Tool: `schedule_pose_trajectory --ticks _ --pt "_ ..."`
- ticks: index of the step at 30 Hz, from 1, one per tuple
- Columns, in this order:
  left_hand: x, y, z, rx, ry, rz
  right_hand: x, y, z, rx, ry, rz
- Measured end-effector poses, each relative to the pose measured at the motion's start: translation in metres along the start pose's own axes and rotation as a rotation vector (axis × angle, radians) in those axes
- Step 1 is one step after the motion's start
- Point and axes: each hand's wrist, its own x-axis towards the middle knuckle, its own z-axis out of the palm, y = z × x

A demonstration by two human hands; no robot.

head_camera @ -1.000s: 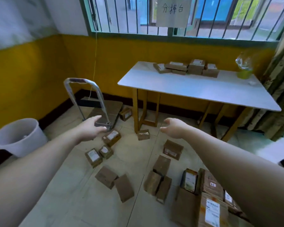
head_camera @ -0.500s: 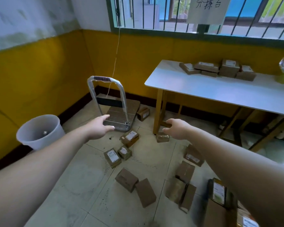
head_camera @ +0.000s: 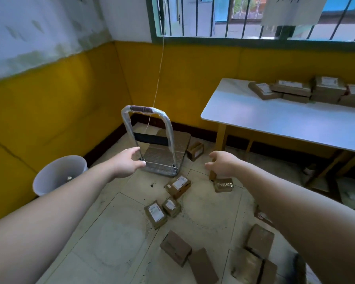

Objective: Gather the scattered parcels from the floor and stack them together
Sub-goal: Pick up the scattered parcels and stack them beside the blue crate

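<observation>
Floor (head_camera: 111,232): pale tile filling the lower middle of the frame; it carries the task's scatter, so the work is judged to be barely begun.
Table (head_camera: 275,119): white top at right, against the yellow wall; it is judged the likely stacking place, since boxes already sit there.
Cart (head_camera: 164,154): flat platform at centre with its handle upright, parked in the corner, well placed to carry a load.
Bucket (head_camera: 57,175): white, at left by the wall, apart from the boxes.
Floor parcels (head_camera: 177,186): brown boxes strewn from centre to the lower right, lying at all angles, some label up and some plain side up; none is stacked or held. One (head_camera: 195,150) lies just beside the cart.
Table parcels (head_camera: 291,90): a tidy group at upper right, touching and partly piled.
Left hand (head_camera: 127,162): stretched forward at centre, fingers loose and parted, holding nothing; it overlaps the cart's near edge, contact cannot be told.
Right hand (head_camera: 223,163): reaching right of centre, fingers relaxed and spread, empty; it hangs over a taped parcel (head_camera: 223,185), judged the first pick.
</observation>
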Motion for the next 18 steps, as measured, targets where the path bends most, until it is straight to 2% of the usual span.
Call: schedule_pose_trajectory --ticks 7,14,18 --pt "0.106 -0.026 -0.003 0.078 -0.102 0.092 0.054 -0.008 0.015 0.068 0.029 0.151" --pt "0.227 -0.074 -0.010 0.115 -0.356 0.254 0.101 -0.049 0.075 0.146 0.056 0.390" --pt "0.273 -0.105 -0.001 0.145 -0.501 0.273 0.127 -0.084 0.116 0.212 0.055 0.462"
